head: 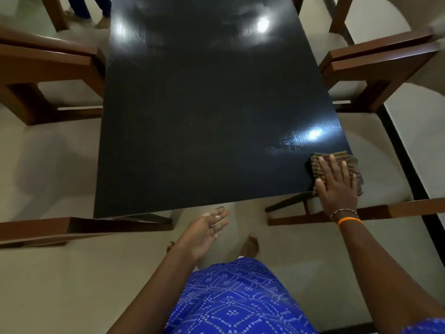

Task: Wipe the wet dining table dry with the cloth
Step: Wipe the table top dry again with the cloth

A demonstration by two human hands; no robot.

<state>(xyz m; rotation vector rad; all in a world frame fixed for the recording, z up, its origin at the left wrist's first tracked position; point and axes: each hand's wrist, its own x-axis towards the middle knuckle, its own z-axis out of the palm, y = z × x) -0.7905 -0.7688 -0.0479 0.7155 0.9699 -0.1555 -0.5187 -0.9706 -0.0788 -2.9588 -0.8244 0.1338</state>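
Hands first: the right hand point(337, 186) lies flat with its fingers spread wide, pressing down on a small striped brown cloth point(323, 165). It does not grip the cloth; the palm and fingers just rest on top of it. Two bands sit on the right wrist, a thin beaded bracelet point(343, 213) and a bright orange band point(350, 221) just below it.

The left hand point(207, 231) is open too, with the palm turned up and the fingers loose. It holds nothing and hangs in the air just in front of the near edge of the table, not touching it.

The cloth sits at the near right corner of the big dark shiny rectangular table point(204, 116). Part of the cloth hangs a little past the right edge. Just beyond the cloth, a bright spot of light shines on the top, and two more bright spots show at the far end. I cannot tell from the picture which parts of the top are wet.

Brown wooden chairs with pale seats stand around the table: one on the left side point(48, 66), one on the right side point(378, 66), and more near the close corners. Below the hands is the person's blue patterned dress point(236, 300), and one bare foot point(250, 245) shows on the pale floor point(60, 285).
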